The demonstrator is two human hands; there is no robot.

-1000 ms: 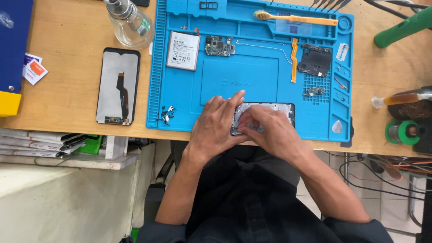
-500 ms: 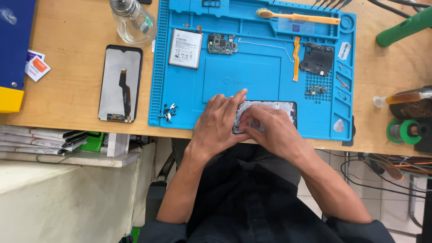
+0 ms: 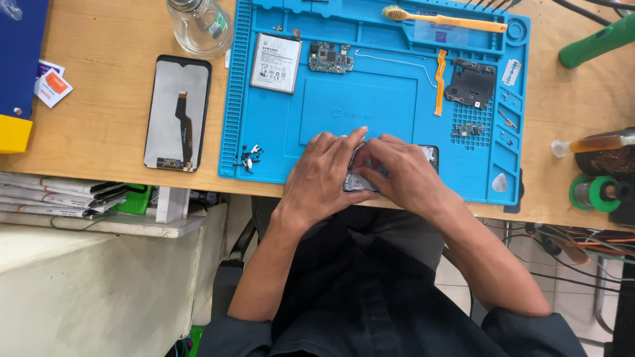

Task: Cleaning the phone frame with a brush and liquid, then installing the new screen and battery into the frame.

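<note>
Both hands stay clamped on the phone frame at the mat's near edge.

Head view: left hand (image 3: 324, 173) and right hand (image 3: 402, 173) pinch the phone frame (image 3: 428, 155) on the blue mat (image 3: 357, 109), barely shifted since a second ago; battery (image 3: 276, 63) and screws (image 3: 249, 157) untouched.

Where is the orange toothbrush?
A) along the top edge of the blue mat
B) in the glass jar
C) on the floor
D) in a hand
A: the orange toothbrush lies flat along the top edge of the blue mat, away from both hands.
</note>
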